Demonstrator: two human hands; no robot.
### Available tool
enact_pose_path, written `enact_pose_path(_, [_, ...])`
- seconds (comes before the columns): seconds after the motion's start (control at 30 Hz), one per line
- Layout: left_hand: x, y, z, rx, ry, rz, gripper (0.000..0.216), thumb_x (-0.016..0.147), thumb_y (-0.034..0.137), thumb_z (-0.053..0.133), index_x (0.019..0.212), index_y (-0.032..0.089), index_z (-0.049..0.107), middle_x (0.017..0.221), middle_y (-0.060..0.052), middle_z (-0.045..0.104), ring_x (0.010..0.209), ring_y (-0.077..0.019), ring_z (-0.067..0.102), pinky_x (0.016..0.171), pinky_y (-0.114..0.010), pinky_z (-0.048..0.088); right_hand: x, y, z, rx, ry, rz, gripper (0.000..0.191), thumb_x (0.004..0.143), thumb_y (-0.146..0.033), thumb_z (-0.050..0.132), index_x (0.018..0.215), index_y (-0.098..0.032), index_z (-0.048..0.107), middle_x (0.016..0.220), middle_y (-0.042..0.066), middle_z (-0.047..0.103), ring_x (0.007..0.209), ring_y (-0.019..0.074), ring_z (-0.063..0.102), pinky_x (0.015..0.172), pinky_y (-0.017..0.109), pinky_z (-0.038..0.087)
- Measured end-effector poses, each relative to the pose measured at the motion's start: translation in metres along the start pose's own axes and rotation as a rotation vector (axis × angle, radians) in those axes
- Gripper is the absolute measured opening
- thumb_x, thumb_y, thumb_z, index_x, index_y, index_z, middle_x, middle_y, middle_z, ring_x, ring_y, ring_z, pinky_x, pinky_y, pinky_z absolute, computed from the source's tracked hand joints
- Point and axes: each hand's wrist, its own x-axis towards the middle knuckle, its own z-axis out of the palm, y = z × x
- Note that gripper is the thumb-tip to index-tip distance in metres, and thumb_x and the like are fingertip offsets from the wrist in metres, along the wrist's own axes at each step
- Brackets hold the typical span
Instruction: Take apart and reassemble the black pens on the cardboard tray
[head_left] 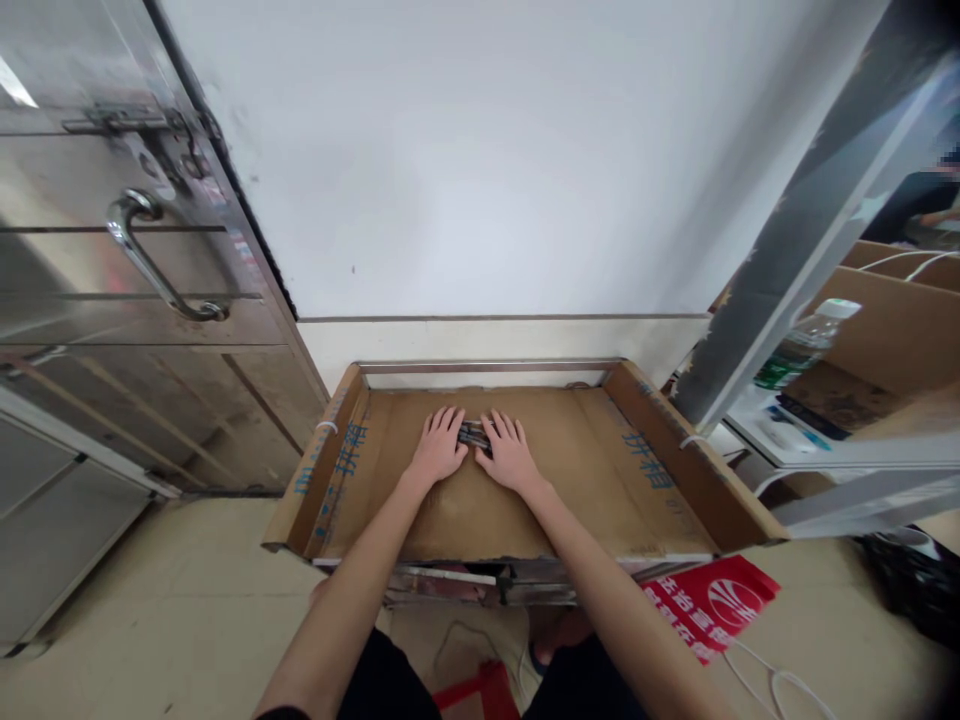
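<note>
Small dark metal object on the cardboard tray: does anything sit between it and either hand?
Nothing visible does. The small dark metal object lies on the brown cardboard tray, and the left hand and right hand rest flat on either side, fingers touching it directly. Its underside is hidden.

We saw a steel door (112, 330) with a curved handle (154, 262) on the left and a white wall (480, 150) ahead. On the right, a plastic bottle (806, 345) stood on a shelf (780, 425) beside cardboard (885, 320). A red sign (709, 600) and a white cable (772, 680) lay on the tiled floor (150, 600).
</note>
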Motion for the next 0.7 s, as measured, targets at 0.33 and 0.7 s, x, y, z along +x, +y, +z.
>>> enact_pose_path(0.33, [0.023,0.003,0.011,-0.002,0.121,-0.075,0.048,0.084,0.021,0.040,0.132,0.015,0.045,0.136,-0.014,0.046,0.129,-0.0285,0.035,0.110,-0.050,0.022,0.028,0.012,0.012,-0.020,0.050,0.115,0.056,0.083,-0.031,0.047,0.137,-0.019,0.042,0.145,0.015,0.036,0.133,0.0332,0.030,0.108,0.055,0.016])
enact_pose_path(0.7, [0.008,0.001,0.008,-0.109,0.155,-0.050,0.042,0.086,0.035,0.048,0.125,0.020,0.054,0.142,-0.011,0.041,0.133,-0.0275,0.032,0.110,-0.048,0.027,0.021,0.017,0.004,0.070,0.095,0.013,0.057,0.078,-0.033,0.052,0.134,-0.020,0.046,0.143,0.012,0.039,0.131,0.0294,0.035,0.109,0.052,0.021])
